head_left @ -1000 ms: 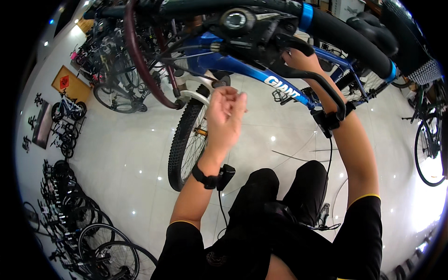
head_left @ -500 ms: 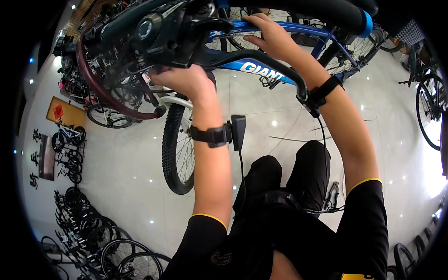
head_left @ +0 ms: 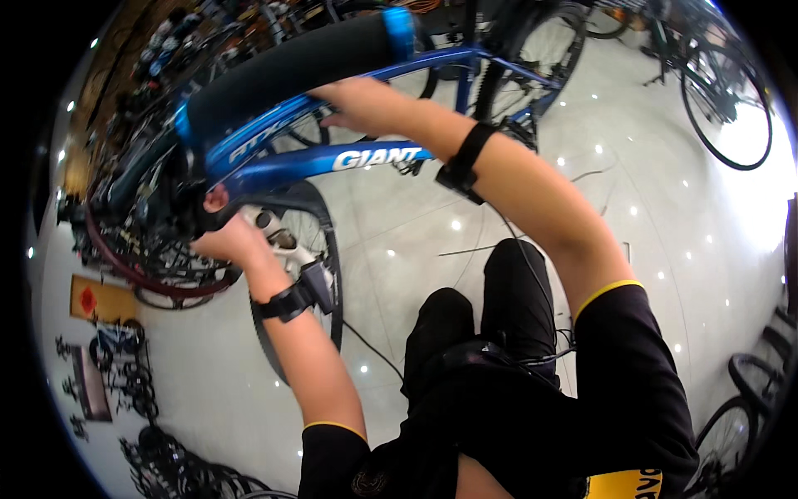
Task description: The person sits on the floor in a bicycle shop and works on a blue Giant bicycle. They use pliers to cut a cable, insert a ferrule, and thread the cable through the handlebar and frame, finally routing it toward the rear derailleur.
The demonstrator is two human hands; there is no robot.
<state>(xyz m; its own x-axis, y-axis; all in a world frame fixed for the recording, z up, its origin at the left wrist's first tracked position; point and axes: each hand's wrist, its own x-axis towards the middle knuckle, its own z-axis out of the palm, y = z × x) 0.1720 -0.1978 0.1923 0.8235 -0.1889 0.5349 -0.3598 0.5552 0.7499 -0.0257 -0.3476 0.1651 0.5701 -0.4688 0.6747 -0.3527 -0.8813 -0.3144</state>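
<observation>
A blue mountain bike's frame (head_left: 287, 166) crosses in front of me, pale lettering on its tubes. My right hand (head_left: 366, 104) is at the top tube, fingers over it and thumb on the near side; the black handlebar grip (head_left: 291, 71) with blue end rings partly hides the fingertips. My left hand (head_left: 229, 237) is curled under the handlebar, close to the brake lever (head_left: 241, 202) and white fork (head_left: 283, 237). What its fingers hold is hidden behind dark bar parts. Beneath the fork stands the front wheel (head_left: 328, 258). Straps with small dark boxes circle both forearms.
Crowded bicycles and a dark red curved tube (head_left: 133, 270) are at the left. Another bicycle (head_left: 723, 108) stands at the far right, with loose tyres (head_left: 756, 374) below it. Thin cable pieces (head_left: 465, 251) lie on the pale tiled floor (head_left: 391, 274).
The view has turned, so the bike and both hands sit further left. The left hand appears lower, near the fork, with the grip across the frame. The right hand stays at the top tube.
</observation>
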